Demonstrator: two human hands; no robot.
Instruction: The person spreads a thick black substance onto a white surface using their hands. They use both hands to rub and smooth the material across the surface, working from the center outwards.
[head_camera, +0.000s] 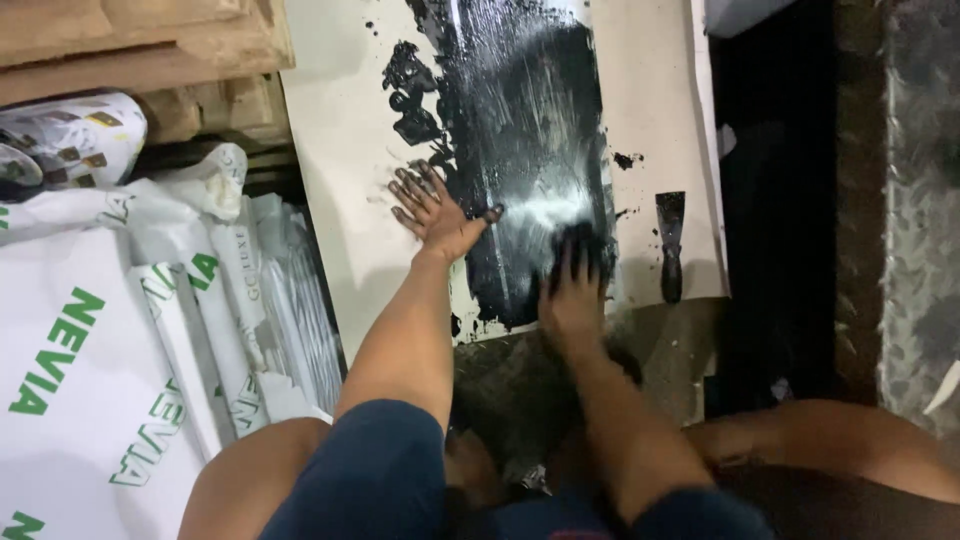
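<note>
A pale sheet (340, 130) lies on the floor, its middle covered with a wide smear of glossy black paint (530, 120). My left hand (432, 208) rests flat on the sheet at the paint's left edge, fingers spread and stained black. My right hand (574, 280) presses flat into the wet paint near the sheet's lower edge, its fingers blackened and slightly blurred. A black-stained scraper (671, 245) lies on the sheet to the right of my right hand, untouched.
Rolled white printed sheets and bags (190, 300) are piled at the left. Wooden pallets (140, 50) stand at the top left. A dark gap and a metal tread plate (920, 200) run along the right. My bent knees fill the bottom.
</note>
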